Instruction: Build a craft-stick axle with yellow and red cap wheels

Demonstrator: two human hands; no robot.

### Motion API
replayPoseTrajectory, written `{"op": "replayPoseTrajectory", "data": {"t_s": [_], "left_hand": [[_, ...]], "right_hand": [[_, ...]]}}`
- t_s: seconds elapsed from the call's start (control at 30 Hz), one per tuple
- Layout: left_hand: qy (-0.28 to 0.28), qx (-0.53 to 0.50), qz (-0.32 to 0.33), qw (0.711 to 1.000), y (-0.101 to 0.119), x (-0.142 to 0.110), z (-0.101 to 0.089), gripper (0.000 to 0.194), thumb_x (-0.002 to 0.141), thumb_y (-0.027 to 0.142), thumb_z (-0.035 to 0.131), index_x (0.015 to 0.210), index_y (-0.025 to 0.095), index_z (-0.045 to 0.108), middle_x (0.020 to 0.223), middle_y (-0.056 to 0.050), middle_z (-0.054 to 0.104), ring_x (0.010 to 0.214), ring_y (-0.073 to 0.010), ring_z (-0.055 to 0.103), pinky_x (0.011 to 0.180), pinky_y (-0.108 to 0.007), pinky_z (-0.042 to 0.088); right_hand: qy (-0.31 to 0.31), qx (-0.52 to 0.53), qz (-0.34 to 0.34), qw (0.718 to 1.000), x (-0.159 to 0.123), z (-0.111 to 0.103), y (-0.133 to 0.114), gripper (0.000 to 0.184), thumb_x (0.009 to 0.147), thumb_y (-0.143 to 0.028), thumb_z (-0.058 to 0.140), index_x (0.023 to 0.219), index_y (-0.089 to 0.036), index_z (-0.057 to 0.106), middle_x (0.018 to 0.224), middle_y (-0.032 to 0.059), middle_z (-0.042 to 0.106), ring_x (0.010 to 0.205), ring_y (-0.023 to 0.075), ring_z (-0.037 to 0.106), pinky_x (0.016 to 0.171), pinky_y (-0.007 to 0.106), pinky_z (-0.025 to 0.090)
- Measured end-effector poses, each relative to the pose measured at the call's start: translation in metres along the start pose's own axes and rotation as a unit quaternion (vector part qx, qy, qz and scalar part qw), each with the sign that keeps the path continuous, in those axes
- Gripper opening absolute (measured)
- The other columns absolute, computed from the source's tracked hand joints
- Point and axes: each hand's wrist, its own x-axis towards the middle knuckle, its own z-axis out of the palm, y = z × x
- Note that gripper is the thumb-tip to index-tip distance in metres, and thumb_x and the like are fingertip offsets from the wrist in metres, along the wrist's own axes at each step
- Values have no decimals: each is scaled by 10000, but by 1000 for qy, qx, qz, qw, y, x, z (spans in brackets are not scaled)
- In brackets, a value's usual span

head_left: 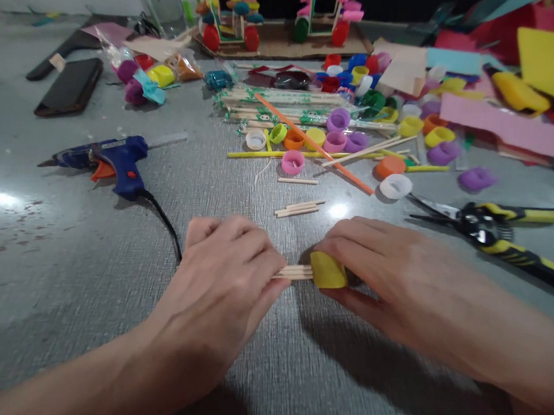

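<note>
My left hand is closed around a small bundle of short wooden sticks, which pokes out to the right from its fingers. My right hand pinches a yellow bottle cap on its side. The stick ends touch the cap. Both hands rest low on the grey table, near its front edge. A few loose short sticks lie just beyond the hands.
A blue glue gun with a black cord lies at left, yellow-handled pliers at right. Several coloured caps, long sticks and straws fill the middle back. A phone, coloured foam sheets and cap-and-stick models lie further back.
</note>
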Motion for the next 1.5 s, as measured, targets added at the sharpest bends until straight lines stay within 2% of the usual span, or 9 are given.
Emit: {"op": "replayPoseTrajectory", "data": {"t_s": [0.3, 0.63, 0.93, 1.3, 1.5], "left_hand": [[-1, -17, -13, 1000, 0, -1, 1, 240, 1019, 295, 550, 849, 202, 691, 854, -15, 691, 889, -254, 589, 760, -425, 270], [-1, -31, -16, 999, -1, -1, 1, 235, 1020, 293, 552, 858, 205, 697, 840, -10, 689, 879, -253, 581, 755, -425, 265], [-1, -35, -17, 999, 0, -2, 1, 247, 1025, 283, 535, 849, 205, 689, 842, -13, 684, 880, -259, 572, 756, -432, 265], [3, -27, -21, 999, -1, -3, 2, 242, 1016, 285, 566, 835, 190, 694, 831, -16, 675, 882, -259, 570, 755, -423, 266], [13, -26, -19, 999, 0, -3, 3, 218, 1006, 279, 594, 838, 188, 699, 826, -13, 679, 884, -253, 575, 762, -415, 269]], "right_hand": [[3, -4, -3, 1000, 1, 0, -1, 85, 896, -146, 627, 848, -200, 583, 885, 46, 625, 766, 212, 569, 643, 330, 396], [9, 13, 10, 1000, 0, 0, 0, 88, 889, -165, 624, 825, -212, 586, 869, 35, 637, 718, 188, 566, 604, 308, 382], [32, -6, -35, 999, 0, -1, 0, 110, 937, -112, 559, 921, -171, 650, 919, 69, 648, 829, 242, 600, 692, 361, 452], [24, 11, -17, 1000, 3, 2, -1, 90, 889, -127, 671, 845, -184, 617, 870, 35, 625, 764, 205, 569, 631, 321, 397], [16, 33, -5, 999, 1, 3, 1, 79, 916, -156, 661, 856, -184, 617, 881, 31, 616, 777, 198, 562, 647, 317, 395]]}}
